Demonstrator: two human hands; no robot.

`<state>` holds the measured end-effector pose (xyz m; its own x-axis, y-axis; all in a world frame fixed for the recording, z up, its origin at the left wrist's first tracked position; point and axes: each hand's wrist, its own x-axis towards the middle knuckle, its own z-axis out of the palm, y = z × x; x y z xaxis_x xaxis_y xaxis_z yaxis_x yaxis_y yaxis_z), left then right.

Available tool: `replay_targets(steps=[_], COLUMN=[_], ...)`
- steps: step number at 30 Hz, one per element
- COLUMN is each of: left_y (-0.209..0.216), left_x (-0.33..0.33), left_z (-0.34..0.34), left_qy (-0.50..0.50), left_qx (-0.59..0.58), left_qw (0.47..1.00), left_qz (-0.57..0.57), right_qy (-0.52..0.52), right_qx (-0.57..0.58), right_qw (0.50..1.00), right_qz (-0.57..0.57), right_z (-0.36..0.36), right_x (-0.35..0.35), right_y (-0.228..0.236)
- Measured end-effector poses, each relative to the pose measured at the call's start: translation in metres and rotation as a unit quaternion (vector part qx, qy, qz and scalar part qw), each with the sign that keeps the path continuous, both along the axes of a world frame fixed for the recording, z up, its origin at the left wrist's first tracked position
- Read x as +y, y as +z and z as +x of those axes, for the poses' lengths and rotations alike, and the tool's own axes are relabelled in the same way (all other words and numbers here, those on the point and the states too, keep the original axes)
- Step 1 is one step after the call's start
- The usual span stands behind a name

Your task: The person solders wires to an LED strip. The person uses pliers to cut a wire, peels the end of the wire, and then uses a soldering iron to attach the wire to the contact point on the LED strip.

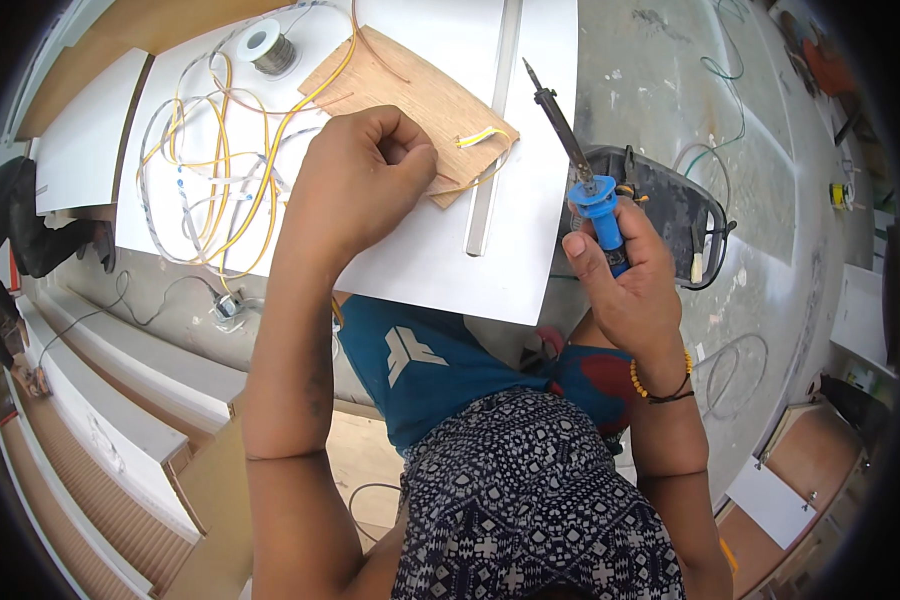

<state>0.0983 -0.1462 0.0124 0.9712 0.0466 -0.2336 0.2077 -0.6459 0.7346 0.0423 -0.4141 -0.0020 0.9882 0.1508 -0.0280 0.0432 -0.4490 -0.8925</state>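
Note:
My right hand (625, 275) is wrapped round the blue handle of a soldering iron (597, 200). Its dark metal tip points up and away, beside the white table's right edge. Over the table, my left hand (370, 180) is closed in a pinch; whatever its fingertips hold is hidden. Just beyond it lies a thin wooden board (410, 85), set at an angle. A short yellow-and-white strip (480, 137) rests near the board's right corner, with a thin wire curving back toward my left fingertips. Alongside runs a long, narrow, pale channel (493, 150), partly behind the board.
Tangled yellow, grey and white wires (220, 165) spread over the white tabletop (420, 270) at left. A solder spool (267, 48) stands behind them. A black case (660, 175) holding tools lies beyond my right hand. A plug with a cable (228, 308) is below the table's left edge.

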Motion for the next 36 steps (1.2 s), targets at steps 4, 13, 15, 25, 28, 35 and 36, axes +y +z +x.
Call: replay_targets(steps=[4, 13, 15, 25, 28, 35, 36], left_y=[-0.002, -0.011, -0.01, -0.014, -0.014, -0.016, -0.016], left_x=[0.0, -0.007, -0.008, -0.006, -0.003, 0.0, 0.0], left_z=[0.004, -0.002, -0.004, 0.0, 0.0, 0.001, 0.002], left_qy=[-0.002, -0.005, -0.003, -0.026, -0.028, -0.036, -0.042], left_qx=[-0.01, -0.116, -0.12, -0.163, -0.158, -0.17, -0.17], left_qw=[0.999, 0.989, 0.987, 0.981, 0.982, 0.981, 0.981], left_qz=[0.031, 0.096, 0.108, 0.103, 0.096, 0.083, 0.087], right_qy=[0.011, 0.057, 0.068, 0.104, 0.109, 0.109, 0.109], right_qx=[-0.029, -0.135, -0.137, -0.099, -0.088, -0.088, -0.088], right_qw=[0.996, 0.945, 0.939, 0.907, 0.906, 0.903, 0.901], right_qz=[-0.082, -0.294, -0.309, -0.396, -0.4, -0.407, -0.41], right_z=[0.002, -0.003, -0.004, -0.007, -0.005, -0.005, -0.005], right_x=[0.003, 0.004, 0.007, 0.018, 0.022, 0.027, 0.028], right_y=[0.005, 0.024, 0.03, 0.053, 0.055, 0.058, 0.059])
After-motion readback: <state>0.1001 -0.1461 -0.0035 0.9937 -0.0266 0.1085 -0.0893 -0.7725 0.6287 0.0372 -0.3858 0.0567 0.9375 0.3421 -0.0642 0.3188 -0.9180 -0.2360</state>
